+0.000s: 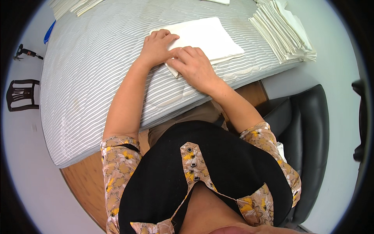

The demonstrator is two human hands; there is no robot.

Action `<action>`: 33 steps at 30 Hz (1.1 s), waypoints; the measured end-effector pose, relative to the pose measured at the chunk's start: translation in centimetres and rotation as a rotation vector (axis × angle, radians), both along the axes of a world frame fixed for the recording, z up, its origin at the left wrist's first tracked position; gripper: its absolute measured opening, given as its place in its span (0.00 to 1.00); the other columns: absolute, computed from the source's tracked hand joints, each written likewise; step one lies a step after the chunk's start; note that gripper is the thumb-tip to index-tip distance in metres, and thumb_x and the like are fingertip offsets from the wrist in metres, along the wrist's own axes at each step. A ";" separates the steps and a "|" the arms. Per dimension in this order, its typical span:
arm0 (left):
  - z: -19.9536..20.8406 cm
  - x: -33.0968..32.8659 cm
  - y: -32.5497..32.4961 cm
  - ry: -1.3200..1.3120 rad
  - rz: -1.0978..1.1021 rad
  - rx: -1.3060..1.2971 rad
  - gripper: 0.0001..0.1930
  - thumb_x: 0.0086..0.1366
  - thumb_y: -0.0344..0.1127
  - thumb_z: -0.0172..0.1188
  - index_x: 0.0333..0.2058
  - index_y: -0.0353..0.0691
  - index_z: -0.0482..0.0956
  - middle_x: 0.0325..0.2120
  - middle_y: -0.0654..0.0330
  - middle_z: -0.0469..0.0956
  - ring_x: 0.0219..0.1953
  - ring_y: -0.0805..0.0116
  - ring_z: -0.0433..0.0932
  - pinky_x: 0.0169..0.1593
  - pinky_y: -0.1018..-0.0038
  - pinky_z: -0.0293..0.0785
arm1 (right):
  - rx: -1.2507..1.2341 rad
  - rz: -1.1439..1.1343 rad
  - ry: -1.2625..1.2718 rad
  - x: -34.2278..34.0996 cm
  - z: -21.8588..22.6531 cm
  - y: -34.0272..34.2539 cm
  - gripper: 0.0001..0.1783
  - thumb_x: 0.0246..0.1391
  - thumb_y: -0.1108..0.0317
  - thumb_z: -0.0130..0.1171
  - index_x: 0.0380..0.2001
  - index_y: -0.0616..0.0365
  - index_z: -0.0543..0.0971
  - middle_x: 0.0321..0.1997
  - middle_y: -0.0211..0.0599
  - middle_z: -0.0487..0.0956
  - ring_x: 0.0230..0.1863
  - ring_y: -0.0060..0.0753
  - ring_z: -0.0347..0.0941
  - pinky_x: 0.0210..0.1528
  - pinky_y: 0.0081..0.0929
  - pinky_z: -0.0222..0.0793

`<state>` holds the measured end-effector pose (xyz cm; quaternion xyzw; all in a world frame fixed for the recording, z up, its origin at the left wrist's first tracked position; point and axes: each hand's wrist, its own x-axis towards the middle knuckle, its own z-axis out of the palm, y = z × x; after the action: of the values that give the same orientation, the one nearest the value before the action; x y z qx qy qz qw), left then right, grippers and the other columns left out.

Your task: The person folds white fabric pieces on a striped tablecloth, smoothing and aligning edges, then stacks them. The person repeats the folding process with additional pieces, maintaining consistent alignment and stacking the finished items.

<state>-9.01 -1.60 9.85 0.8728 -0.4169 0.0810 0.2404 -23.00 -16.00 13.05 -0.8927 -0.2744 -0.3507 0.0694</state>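
A folded white cloth (pixel 208 37) lies on the striped mattress before me. My left hand (pixel 157 46) rests on its left edge with fingers spread and thumb pointing right. My right hand (pixel 193 66) lies over the near-left part of the cloth, its fingers slightly bent and apart, the thumb close to the cloth's edge. Both hands press down on the fabric and nearly meet at the thumbs. A folded corner of the cloth sticks out beneath the right hand. The undersides of the fingers are hidden.
The mattress (pixel 97 78) serves as the work surface. A tall stack of folded white cloths (pixel 282 33) stands at its far right edge; more white cloths (pixel 74 6) lie at the far left. A black leather chair (pixel 307 132) is at my right, a dark wooden chair (pixel 24 95) beyond the left edge.
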 end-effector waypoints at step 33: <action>1.0 -1.5 -0.2 -0.055 0.047 0.050 0.30 0.62 0.61 0.64 0.56 0.49 0.82 0.59 0.57 0.73 0.63 0.54 0.66 0.67 0.58 0.59 | -0.192 0.279 0.000 -0.4 -0.7 -1.3 0.05 0.46 0.68 0.60 0.26 0.54 0.82 0.29 0.27 0.72 0.36 0.29 0.71 0.39 0.29 0.68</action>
<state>-10.47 -1.80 10.86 0.8856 -0.4048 0.0999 0.2049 -23.36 -17.27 12.36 -0.8485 -0.4279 -0.3097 0.0316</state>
